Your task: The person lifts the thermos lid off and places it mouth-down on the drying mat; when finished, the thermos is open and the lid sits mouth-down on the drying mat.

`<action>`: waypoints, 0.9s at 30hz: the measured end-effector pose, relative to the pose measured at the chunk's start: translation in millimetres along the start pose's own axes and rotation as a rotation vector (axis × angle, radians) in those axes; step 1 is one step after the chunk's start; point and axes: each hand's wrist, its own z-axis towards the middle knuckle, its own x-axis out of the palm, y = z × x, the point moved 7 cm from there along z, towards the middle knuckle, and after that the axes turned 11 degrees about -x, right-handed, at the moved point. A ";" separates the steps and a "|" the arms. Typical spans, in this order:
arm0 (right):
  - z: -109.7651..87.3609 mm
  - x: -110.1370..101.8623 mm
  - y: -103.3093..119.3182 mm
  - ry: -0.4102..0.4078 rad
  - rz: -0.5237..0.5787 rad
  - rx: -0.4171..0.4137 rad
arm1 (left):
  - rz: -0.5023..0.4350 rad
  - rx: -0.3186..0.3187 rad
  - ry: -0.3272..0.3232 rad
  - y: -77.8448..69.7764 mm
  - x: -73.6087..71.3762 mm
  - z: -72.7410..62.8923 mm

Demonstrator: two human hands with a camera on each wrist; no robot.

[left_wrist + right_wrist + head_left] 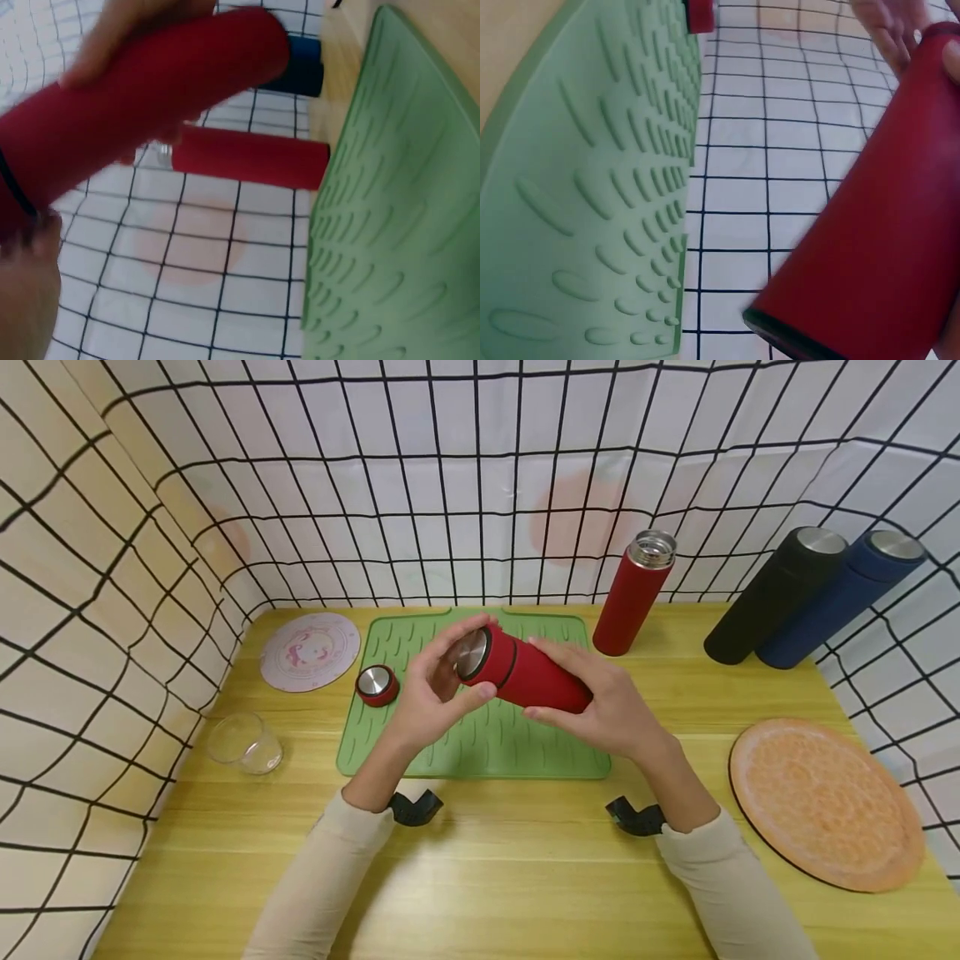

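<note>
Above the green ridged mat (pixel 487 752) a red thermos bottle (pixel 551 679) is held tilted, its steel-topped lid (pixel 472 653) toward the left. My right hand (pixel 611 697) grips the lower body, thumb on the near side and fingers on the far side. Around the lid end curves my left hand (pixel 423 697), its thumb on the near side close to the seam. In the left wrist view the bottle (pixel 150 97) crosses the upper left; in the right wrist view its base (pixel 840 300) points downward. A loose red lid with a steel top (pixel 377 685) sits on the mat's left edge.
A second red thermos (pixel 633 597) stands uncapped behind the mat's right end. Black (pixel 776 593) and blue (pixel 840 597) thermoses stand at the back right. A glass (pixel 247 745) and a round pink mat (pixel 311 652) are left, an orange round board (pixel 825 802) right. Black wire mesh (pixel 480 516) encloses the table.
</note>
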 end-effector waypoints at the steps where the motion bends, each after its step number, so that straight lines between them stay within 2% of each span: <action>1: -0.5 1.0 -0.6 0.027 0.027 0.018 | -0.005 0.009 0.042 -0.3 0.2 -0.6; 3: -1.6 2.9 -1.4 0.080 0.080 0.047 | -0.017 0.020 0.109 -0.8 0.1 -2.0; 6: -3.3 5.3 -2.1 0.158 0.155 0.068 | -0.037 0.026 0.157 -1.3 -1.7 -3.7; 11: -5.4 7.8 -5.8 0.224 0.236 0.079 | -0.032 0.017 0.170 -1.4 -4.9 -3.8; 15: -5.0 11.1 -9.3 0.188 0.232 0.095 | 0.002 0.013 0.154 -0.7 -6.2 -2.7; 17: -4.5 11.9 -9.8 0.151 0.219 0.099 | 0.001 0.008 0.129 -0.4 -6.7 -2.3; 19: -3.7 10.2 -8.2 0.102 0.169 0.083 | 0.006 -0.010 0.071 0.6 -7.8 -1.7; 24: 0.8 0.2 2.4 -0.006 -0.152 -0.045 | 0.068 -0.154 -0.202 9.8 -14.4 -2.1; 26: 1.7 -3.0 5.2 -0.022 -0.208 -0.072 | 0.089 -0.172 -0.224 10.9 -16.0 -2.1; 27: 1.8 -3.9 5.5 -0.018 -0.195 -0.073 | 0.092 -0.155 -0.196 9.6 -16.1 -1.5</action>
